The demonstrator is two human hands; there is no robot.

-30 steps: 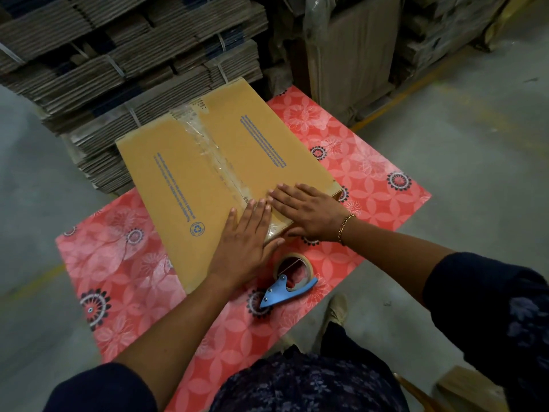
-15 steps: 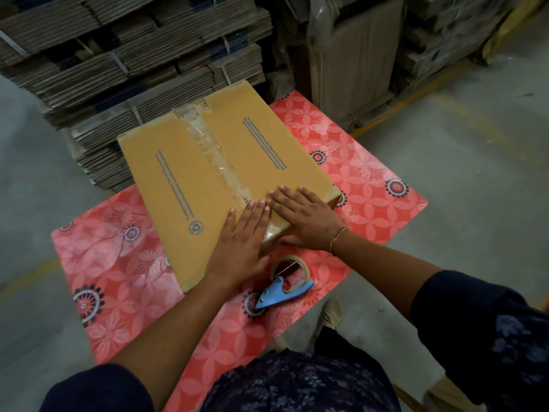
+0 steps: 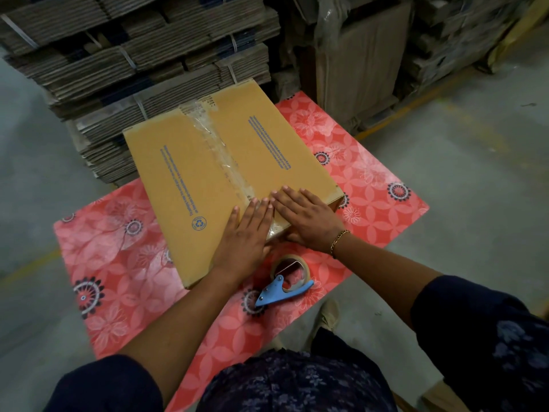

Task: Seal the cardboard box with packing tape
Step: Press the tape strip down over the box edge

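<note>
Warehouse floor, grey concrete, with bundled stacks of flattened cartons point(image 3: 142, 55) at 11 o'clock; a red flower-patterned surface point(image 3: 118, 278) carries the work.

Left hand point(image 3: 245, 237): flat, palm down, fingers together and pointing to 12 o'clock, pressing the near end of the tape strip point(image 3: 219, 156) where it turns over the box edge. Holds nothing. Forearm bare, running back to 7 o'clock.

Right hand point(image 3: 309, 220): flat, fingers spread slightly and pointing to 10 o'clock, resting on the right flap just beside the left hand, fingertips near touching it. Holds nothing. A bracelet point(image 3: 338, 239) sits at the wrist.

Cardboard box point(image 3: 184, 179): closed, at the centre of the surface, long axis running from 5 to 11 o'clock. The clear strip covers the centre seam and looks wrinkled. Judged stiff at the edges but yielding along the seam; likely light. Best held at opposite side walls or corners, not by the slick taped band.

Tape dispenser point(image 3: 286, 281): blue handle, roll mounted, lying at 5 o'clock of the left hand, just apart from the box.
</note>
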